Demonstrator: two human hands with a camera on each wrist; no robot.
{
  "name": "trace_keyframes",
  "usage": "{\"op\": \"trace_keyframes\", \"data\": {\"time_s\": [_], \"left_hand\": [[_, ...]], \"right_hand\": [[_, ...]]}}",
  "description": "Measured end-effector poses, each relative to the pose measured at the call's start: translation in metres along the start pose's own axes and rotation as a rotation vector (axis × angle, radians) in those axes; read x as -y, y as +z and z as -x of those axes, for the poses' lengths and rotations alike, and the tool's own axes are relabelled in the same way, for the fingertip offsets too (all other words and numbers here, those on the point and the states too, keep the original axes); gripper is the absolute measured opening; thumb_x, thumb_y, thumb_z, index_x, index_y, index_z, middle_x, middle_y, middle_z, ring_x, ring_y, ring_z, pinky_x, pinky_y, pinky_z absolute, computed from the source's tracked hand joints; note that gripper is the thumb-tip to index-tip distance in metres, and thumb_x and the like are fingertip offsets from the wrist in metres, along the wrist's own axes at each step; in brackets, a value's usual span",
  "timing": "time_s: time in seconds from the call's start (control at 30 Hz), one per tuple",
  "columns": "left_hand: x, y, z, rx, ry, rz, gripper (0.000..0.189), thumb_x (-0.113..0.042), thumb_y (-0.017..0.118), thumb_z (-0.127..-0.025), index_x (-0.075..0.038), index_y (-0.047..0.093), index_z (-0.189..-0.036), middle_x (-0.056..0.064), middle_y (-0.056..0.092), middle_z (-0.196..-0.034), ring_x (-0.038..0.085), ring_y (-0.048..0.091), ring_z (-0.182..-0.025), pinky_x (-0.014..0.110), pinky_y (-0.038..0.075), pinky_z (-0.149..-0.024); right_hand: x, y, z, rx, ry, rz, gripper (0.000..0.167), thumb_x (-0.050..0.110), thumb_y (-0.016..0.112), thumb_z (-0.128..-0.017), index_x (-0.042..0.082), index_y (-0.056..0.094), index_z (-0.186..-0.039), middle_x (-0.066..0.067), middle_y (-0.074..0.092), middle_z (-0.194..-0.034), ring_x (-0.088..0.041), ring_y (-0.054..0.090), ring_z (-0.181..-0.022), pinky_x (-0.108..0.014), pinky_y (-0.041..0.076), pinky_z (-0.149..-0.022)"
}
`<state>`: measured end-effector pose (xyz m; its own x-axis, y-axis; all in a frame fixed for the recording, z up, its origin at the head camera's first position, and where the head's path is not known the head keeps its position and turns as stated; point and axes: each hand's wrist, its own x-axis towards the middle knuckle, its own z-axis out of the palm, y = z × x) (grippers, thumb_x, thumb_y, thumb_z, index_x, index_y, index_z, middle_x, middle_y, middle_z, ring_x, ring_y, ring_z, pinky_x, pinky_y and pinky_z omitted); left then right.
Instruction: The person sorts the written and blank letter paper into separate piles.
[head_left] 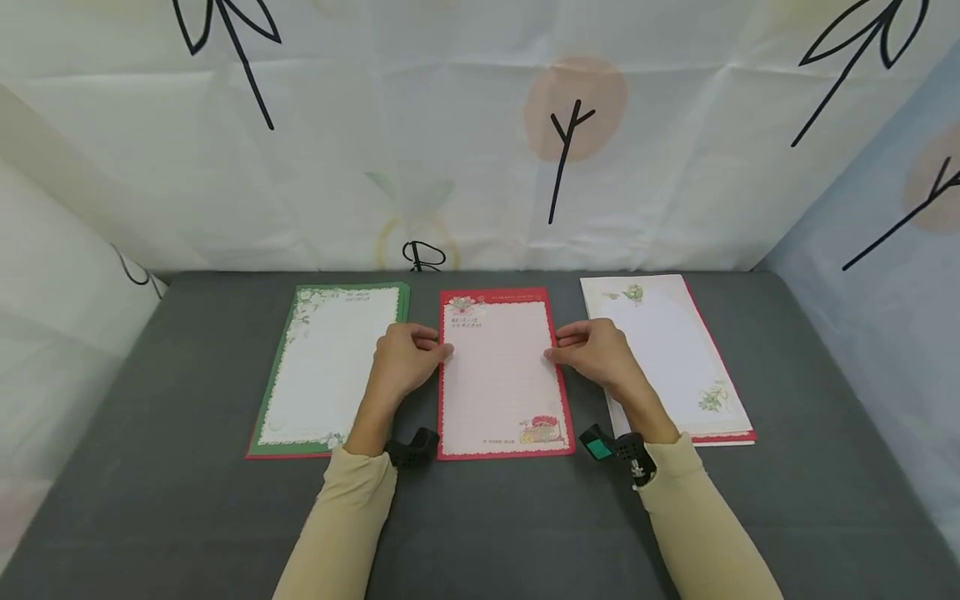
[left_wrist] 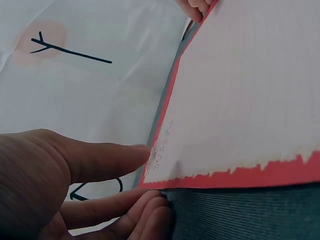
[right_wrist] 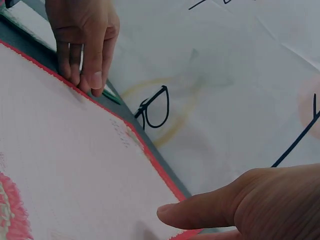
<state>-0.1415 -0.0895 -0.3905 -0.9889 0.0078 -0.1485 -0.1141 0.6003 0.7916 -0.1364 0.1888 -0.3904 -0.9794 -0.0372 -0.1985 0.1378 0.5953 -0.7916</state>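
Note:
A red-bordered sheet of letter paper [head_left: 498, 383] lies between my two hands, with a small printed picture at its lower right. My left hand [head_left: 407, 358] pinches its left edge, thumb on top and fingers beneath. On the opposite edge my right hand [head_left: 597, 354] holds the paper the same way. In the left wrist view the left thumb [left_wrist: 110, 161] rests at the red border near a corner. The right wrist view shows the right thumb [right_wrist: 195, 210] over the other edge; most of that hand's fingers are hidden.
Left of the middle sheet lies a stack of green-bordered letter paper [head_left: 322, 367], with a red edge under it. To the right is a stack of white sheets with green plant prints [head_left: 667, 342]. A printed cloth [head_left: 465, 150] hangs behind the grey table [head_left: 487, 525].

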Motion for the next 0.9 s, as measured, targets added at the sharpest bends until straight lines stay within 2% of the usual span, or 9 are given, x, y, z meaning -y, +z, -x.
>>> {"op": "trace_keyframes", "data": {"time_s": [0.23, 0.43, 0.53, 0.67, 0.8, 0.9], "left_hand": [[0.004, -0.001, -0.002, 0.054, -0.022, 0.061, 0.034, -0.013, 0.079, -0.088, 0.004, 0.071, -0.116, 0.016, 0.072, -0.102, 0.029, 0.069, -0.094, 0.041, 0.055, -0.078], [0.006, -0.003, -0.003, 0.110, -0.024, 0.127, 0.039, -0.007, 0.081, -0.085, 0.005, 0.069, -0.120, 0.017, 0.070, -0.104, 0.029, 0.068, -0.095, 0.038, 0.055, -0.080], [0.007, -0.003, -0.004, 0.115, -0.024, 0.160, 0.041, -0.004, 0.081, -0.084, 0.006, 0.068, -0.121, 0.018, 0.069, -0.106, 0.029, 0.066, -0.095, 0.036, 0.056, -0.080], [0.011, -0.001, -0.004, 0.097, -0.029, 0.257, 0.043, 0.003, 0.079, -0.085, 0.007, 0.066, -0.125, 0.020, 0.067, -0.109, 0.030, 0.068, -0.097, 0.035, 0.057, -0.083], [0.014, -0.001, -0.005, 0.077, -0.036, 0.365, 0.046, 0.007, 0.077, -0.085, 0.008, 0.063, -0.129, 0.023, 0.067, -0.111, 0.030, 0.070, -0.098, 0.034, 0.058, -0.085], [0.016, 0.000, -0.006, 0.071, -0.039, 0.405, 0.045, 0.006, 0.076, -0.086, 0.007, 0.063, -0.129, 0.022, 0.067, -0.111, 0.026, 0.071, -0.095, 0.029, 0.057, -0.083]], "right_hand": [[0.004, 0.002, 0.000, 0.000, -0.012, 0.059, 0.042, 0.013, 0.081, -0.084, -0.009, 0.069, -0.117, -0.019, 0.069, -0.106, -0.029, 0.066, -0.094, -0.039, 0.053, -0.079], [0.005, 0.000, 0.000, 0.046, 0.010, 0.124, 0.052, 0.016, 0.085, -0.080, -0.009, 0.063, -0.120, -0.021, 0.064, -0.111, -0.031, 0.061, -0.098, -0.043, 0.052, -0.082], [0.003, 0.002, -0.001, 0.063, 0.006, 0.109, 0.054, 0.013, 0.085, -0.079, -0.010, 0.060, -0.121, -0.021, 0.062, -0.111, -0.032, 0.058, -0.099, -0.042, 0.051, -0.082], [-0.002, 0.003, -0.002, 0.073, -0.040, 0.036, 0.053, 0.009, 0.084, -0.081, -0.011, 0.059, -0.123, -0.021, 0.060, -0.111, -0.032, 0.057, -0.098, -0.038, 0.050, -0.081], [-0.008, 0.002, -0.004, 0.106, -0.080, -0.137, 0.050, 0.003, 0.080, -0.085, -0.013, 0.056, -0.125, -0.024, 0.060, -0.113, -0.030, 0.059, -0.098, -0.029, 0.052, -0.079], [-0.013, 0.000, -0.006, 0.128, -0.083, -0.273, 0.047, -0.003, 0.075, -0.087, -0.015, 0.054, -0.128, -0.028, 0.061, -0.114, -0.024, 0.062, -0.096, -0.023, 0.053, -0.078]]}}
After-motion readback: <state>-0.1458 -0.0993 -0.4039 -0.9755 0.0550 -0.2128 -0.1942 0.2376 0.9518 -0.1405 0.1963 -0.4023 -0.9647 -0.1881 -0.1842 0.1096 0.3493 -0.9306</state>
